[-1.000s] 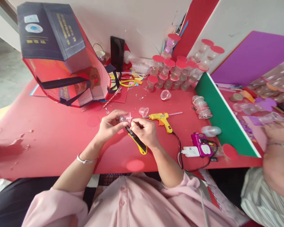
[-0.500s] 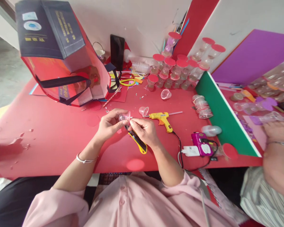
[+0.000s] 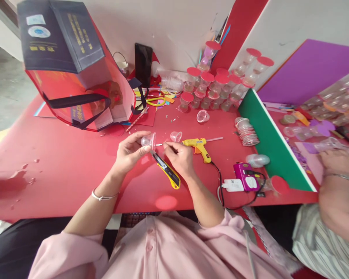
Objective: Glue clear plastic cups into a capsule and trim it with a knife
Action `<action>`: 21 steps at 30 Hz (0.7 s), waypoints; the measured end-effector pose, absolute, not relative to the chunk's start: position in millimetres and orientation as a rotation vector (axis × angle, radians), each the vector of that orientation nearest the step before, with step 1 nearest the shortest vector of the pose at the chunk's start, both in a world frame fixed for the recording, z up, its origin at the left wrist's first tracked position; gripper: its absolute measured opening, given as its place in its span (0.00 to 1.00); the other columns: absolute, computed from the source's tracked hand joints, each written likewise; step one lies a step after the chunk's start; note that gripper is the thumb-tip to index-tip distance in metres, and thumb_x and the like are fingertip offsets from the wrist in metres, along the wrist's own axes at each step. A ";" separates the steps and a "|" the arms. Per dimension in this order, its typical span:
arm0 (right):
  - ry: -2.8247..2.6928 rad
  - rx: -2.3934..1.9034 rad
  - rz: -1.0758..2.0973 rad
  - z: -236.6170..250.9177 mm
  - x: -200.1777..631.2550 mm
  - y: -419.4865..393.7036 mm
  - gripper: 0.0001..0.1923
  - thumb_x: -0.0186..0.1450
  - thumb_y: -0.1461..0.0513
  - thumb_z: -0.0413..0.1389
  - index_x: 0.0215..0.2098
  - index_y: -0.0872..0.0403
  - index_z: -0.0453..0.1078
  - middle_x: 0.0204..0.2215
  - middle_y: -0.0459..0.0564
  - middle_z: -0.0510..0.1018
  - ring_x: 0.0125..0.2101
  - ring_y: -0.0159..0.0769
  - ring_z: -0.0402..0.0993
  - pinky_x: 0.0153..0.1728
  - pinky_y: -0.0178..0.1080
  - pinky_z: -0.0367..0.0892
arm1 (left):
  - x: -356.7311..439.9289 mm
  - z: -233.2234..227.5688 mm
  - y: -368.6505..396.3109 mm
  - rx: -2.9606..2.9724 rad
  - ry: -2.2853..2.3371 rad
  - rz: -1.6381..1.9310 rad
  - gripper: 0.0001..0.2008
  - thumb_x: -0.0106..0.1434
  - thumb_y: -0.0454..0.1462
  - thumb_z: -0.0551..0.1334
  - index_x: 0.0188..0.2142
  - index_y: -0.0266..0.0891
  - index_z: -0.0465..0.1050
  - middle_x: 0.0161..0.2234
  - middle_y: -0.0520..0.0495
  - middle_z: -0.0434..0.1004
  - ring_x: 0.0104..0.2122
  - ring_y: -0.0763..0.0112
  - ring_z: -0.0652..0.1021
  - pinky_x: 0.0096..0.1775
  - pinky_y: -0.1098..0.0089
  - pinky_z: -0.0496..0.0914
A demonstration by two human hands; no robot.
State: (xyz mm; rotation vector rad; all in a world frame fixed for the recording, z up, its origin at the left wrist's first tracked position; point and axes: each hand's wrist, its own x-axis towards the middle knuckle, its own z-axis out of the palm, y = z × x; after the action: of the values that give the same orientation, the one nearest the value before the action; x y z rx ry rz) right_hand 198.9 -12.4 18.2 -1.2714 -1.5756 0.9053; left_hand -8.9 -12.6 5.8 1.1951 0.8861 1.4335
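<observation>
Table (image 3: 61, 170) first, red and littered, bag (image 3: 75, 69) on its far side, capped cups (image 3: 215, 87) at the back. Closer in, glue gun (image 3: 199, 146) lies beside the hands. Left hand (image 3: 129, 153) pinches a clear cup (image 3: 149, 140) just above the table. Right hand (image 3: 178, 157), curled round the yellow knife (image 3: 167, 170), has drawn back from the cup, so a gap opens between them and the cut looks done.

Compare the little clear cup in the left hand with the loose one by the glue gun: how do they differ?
The held cup is pinched off the table by the left hand; the loose cup lies free, tipped on the red table. The held cup sits by the yellow knife; the loose cup sits by the glue gun. Both are small clear plastic.
</observation>
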 end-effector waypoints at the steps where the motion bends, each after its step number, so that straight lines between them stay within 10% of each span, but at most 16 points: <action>1: -1.603 -1.277 0.890 15.9 197.5 -12.6 0.14 0.72 0.51 0.60 0.36 0.50 0.84 0.27 0.45 0.85 0.26 0.34 0.77 0.32 0.36 0.70 | -9.2 5.7 -11.1 1.181 0.890 1.433 0.24 0.58 0.40 0.80 0.54 0.44 0.84 0.43 0.44 0.85 0.35 0.70 0.82 0.38 0.70 0.81; 10: -1.707 -1.303 0.626 1.6 192.3 -8.6 0.12 0.72 0.59 0.59 0.51 0.50 0.83 0.43 0.51 0.89 0.36 0.37 0.84 0.44 0.38 0.76 | -7.8 5.4 -9.3 1.163 0.952 1.357 0.24 0.60 0.41 0.79 0.55 0.41 0.83 0.40 0.45 0.83 0.29 0.74 0.79 0.30 0.75 0.77; 21: -1.760 -0.960 0.839 20.4 194.4 -18.4 0.13 0.77 0.55 0.57 0.46 0.49 0.83 0.37 0.48 0.88 0.35 0.35 0.84 0.40 0.36 0.77 | -5.8 9.0 -10.2 1.202 1.004 1.293 0.24 0.62 0.43 0.78 0.55 0.38 0.81 0.31 0.47 0.82 0.23 0.74 0.77 0.25 0.74 0.75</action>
State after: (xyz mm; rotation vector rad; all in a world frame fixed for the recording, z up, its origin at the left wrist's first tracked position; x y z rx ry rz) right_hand 194.4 -18.4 20.4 -0.9597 -1.7602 0.8389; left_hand -5.8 -10.2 9.0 1.2022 1.0043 1.2926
